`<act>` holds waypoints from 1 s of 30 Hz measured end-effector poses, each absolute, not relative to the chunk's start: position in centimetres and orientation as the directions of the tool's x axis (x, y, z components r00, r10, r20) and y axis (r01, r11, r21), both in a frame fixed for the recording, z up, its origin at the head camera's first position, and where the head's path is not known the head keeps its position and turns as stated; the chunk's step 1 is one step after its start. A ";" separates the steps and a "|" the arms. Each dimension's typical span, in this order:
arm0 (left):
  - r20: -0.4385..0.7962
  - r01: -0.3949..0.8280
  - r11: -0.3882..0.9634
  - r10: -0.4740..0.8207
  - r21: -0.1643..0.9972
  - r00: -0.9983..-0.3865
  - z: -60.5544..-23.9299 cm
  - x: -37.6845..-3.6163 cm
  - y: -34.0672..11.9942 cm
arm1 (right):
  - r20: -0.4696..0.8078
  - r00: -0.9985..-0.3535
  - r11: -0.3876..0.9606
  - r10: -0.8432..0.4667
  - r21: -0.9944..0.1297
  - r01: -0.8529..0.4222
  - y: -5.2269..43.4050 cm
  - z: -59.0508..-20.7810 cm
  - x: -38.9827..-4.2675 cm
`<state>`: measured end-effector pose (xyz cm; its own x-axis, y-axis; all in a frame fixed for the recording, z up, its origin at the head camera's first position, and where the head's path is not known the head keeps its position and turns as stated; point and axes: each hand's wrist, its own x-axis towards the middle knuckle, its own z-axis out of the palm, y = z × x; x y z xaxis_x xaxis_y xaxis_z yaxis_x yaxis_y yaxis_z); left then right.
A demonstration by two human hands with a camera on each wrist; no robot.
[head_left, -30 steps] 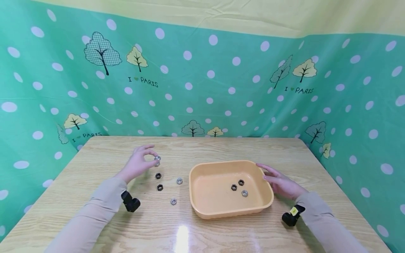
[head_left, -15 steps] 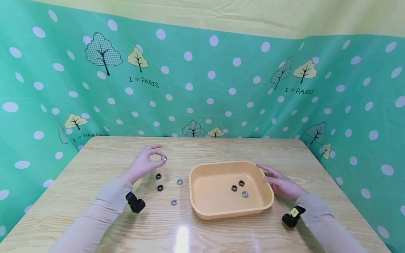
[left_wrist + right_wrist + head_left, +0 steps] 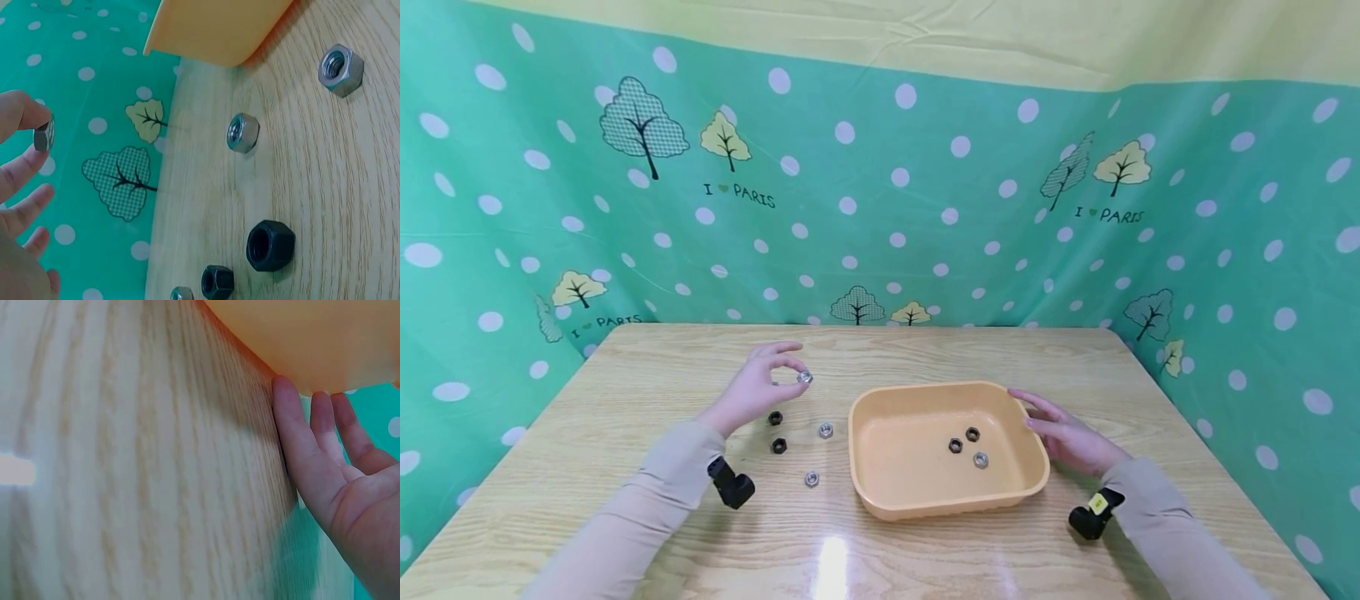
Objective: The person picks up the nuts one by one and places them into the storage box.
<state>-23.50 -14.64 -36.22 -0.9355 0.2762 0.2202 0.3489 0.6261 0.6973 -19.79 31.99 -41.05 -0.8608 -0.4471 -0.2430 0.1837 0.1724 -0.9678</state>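
Observation:
A silver hex nut (image 3: pixel 805 377) is pinched between the thumb and index finger of my left hand (image 3: pixel 752 390), raised over the table left of the bin. In the left wrist view, the same silver nut (image 3: pixel 44 134) shows edge-on at the fingertips. Below that hand lie two black nuts, one farther (image 3: pixel 775 417) and one nearer (image 3: pixel 779 446). Silver nuts rest closer to the bin (image 3: pixel 826 430) and the front (image 3: pixel 812 479); another is mostly hidden behind the left hand. My right hand (image 3: pixel 1075 437) touches the right side of the orange bin (image 3: pixel 917 506) with extended fingers.
Inside the bin sit two black nuts, one left (image 3: pixel 955 446) and one behind (image 3: pixel 972 434), plus a silver nut (image 3: pixel 981 460). The wooden table (image 3: pixel 715 567) meets a green dotted curtain (image 3: pixel 850 208) at its back and sides.
My left hand has lifted the silver nut from beside another one and carried it to the right, toward the bin. The right hand and the bin have stayed put.

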 end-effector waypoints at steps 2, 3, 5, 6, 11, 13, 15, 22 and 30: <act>0.217 0.349 0.624 0.280 0.699 -0.935 -36.1 -23.4 -14.3 | -0.242 -0.860 0.175 -0.448 -0.968 0.181 32.0 -41.1 -19.8; 0.214 0.347 0.621 0.281 0.703 -0.936 -36.0 -23.3 -14.2 | -0.242 -0.860 0.177 -0.449 -0.968 0.180 32.0 -41.1 -19.8; 0.217 0.354 0.618 0.288 0.702 -0.933 -35.9 -23.2 -13.9 | -0.243 -0.860 0.181 -0.449 -0.967 0.178 32.0 -41.1 -19.8; 0.219 0.358 0.618 0.291 0.700 -0.931 -35.9 -23.1 -13.7 | -0.244 -0.860 0.184 -0.449 -0.967 0.178 32.0 -41.1 -19.8; 0.235 0.385 0.620 0.313 0.684 -0.920 -35.6 -22.8 -13.0 | -0.244 -0.861 0.180 -0.446 -0.967 0.180 32.0 -41.1 -19.7; 0.243 0.398 0.613 0.324 0.682 -0.914 -35.4 -22.8 -12.8 | -0.241 -0.862 0.173 -0.446 -0.968 0.180 32.0 -41.1 -19.7; 0.250 0.413 0.609 0.337 0.677 -0.908 -35.3 -22.7 -12.5 | -0.236 -0.862 0.168 -0.448 -0.970 0.178 32.0 -41.1 -19.7; 0.274 0.451 0.597 0.367 0.663 -0.889 -34.8 -22.7 -11.5 | -0.231 -0.861 0.160 -0.452 -0.971 0.176 32.0 -41.2 -19.7; 0.299 0.487 0.584 0.393 0.650 -0.869 -33.7 -22.8 -9.9 | -0.243 -0.866 0.177 -0.437 -0.967 0.182 31.9 -40.9 -19.6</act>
<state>-22.82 -9.89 -33.68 -0.8694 0.3933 0.2989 0.4874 0.5835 0.6496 -19.62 31.91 -40.88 -0.8662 -0.4368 -0.2427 0.1816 0.1772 -0.9673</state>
